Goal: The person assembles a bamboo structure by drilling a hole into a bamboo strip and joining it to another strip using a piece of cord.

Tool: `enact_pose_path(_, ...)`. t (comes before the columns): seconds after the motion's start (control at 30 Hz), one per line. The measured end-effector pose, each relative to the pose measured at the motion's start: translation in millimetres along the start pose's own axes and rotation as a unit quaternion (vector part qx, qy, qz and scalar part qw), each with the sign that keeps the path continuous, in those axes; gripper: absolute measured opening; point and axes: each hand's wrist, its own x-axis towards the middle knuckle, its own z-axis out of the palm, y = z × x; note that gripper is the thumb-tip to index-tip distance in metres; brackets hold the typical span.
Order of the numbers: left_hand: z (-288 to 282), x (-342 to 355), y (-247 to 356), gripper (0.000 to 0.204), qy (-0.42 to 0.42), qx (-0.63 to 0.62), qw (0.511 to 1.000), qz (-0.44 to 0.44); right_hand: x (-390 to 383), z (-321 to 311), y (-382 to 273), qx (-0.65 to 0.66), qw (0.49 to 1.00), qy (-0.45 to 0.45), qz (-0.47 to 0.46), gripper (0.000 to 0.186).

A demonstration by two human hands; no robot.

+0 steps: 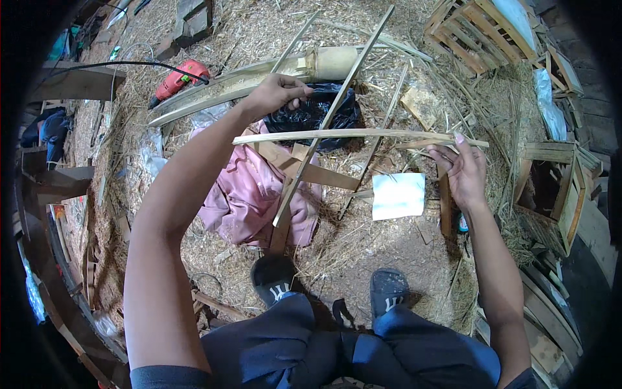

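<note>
My right hand [465, 172] pinches one end of a long, thin, pale wooden strip [350, 133], with the thumb on top. The strip runs leftward, level, above the ground. My left hand [278, 95] is off to the upper left with its fingers curled in; whether it holds something small cannot be seen. A second long wooden strip [353, 71] slants from the top toward the pink cloth [240, 198] and crosses the first. Below my left hand lies a black plastic bag [304, 117]. A white sheet [398, 196] lies left of my right wrist.
A red power drill [181, 81] with a black cord lies beside a split bamboo trunk [227, 87]. Slatted wooden boxes [479, 35] stand at the far right, with an open-fronted box [547, 181] nearer. Shavings and straw cover the floor around my dark shoes [389, 290].
</note>
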Motion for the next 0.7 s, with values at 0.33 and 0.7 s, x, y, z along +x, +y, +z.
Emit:
enact_pose_path(0.33,-2,-13,6,0.023,-0.054,-0.185,0.979,-0.06,1,-1,0,0.017,1.0,-0.013,0.005,0.031)
enact_pose_path(0.7,-4,-15,0,0.019,-0.074,-0.187,0.979,-0.039,4,-1,3,0.037,0.999,-0.017,0.004,0.027)
